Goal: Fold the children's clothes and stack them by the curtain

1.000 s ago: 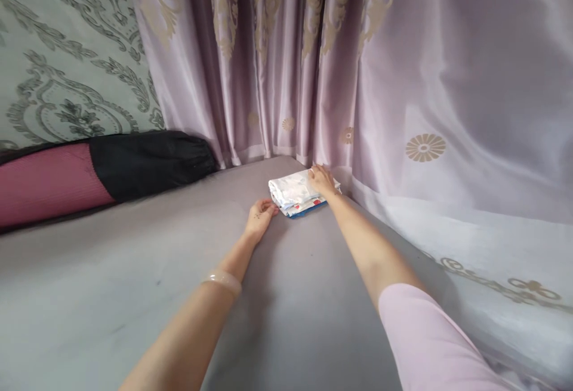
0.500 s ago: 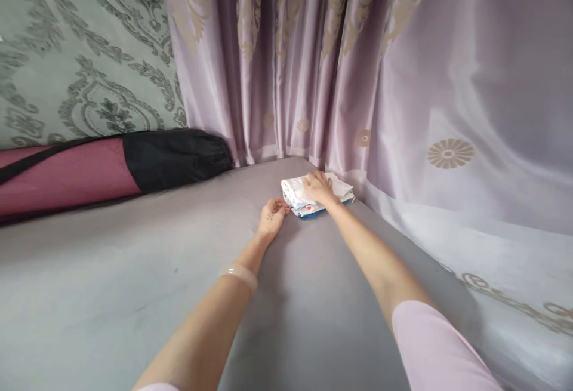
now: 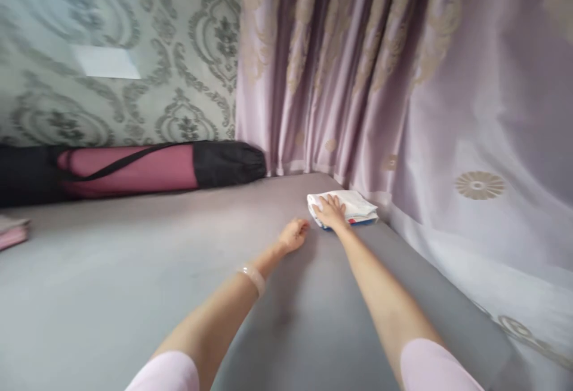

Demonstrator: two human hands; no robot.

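A folded stack of white cloth [image 3: 358, 201], with blue and a bit of red showing at its lower edge, lies near the far corner of the grey bed surface [image 3: 147, 277]. My right hand [image 3: 332, 211] lies flat on top of it, fingers spread and holding nothing. Just left of the stack, and apart from it, my left hand [image 3: 294, 234] hovers low over the surface. Its fingers are curled in, with nothing visible in them. A pale bangle [image 3: 254, 279] circles my left wrist.
A rolled pink mat in a black-ended carry bag [image 3: 156, 167] lies along the patterned wall at the back left. Lilac curtains [image 3: 447, 110] hang behind and to the right. Part of a pink cloth [image 3: 13, 233] shows at the left edge.
My view has turned left, bringing more of the mat bag and the pink cloth into sight. My left hand has drawn back from the stack's edge, its fingers curling. My right hand stays on top.
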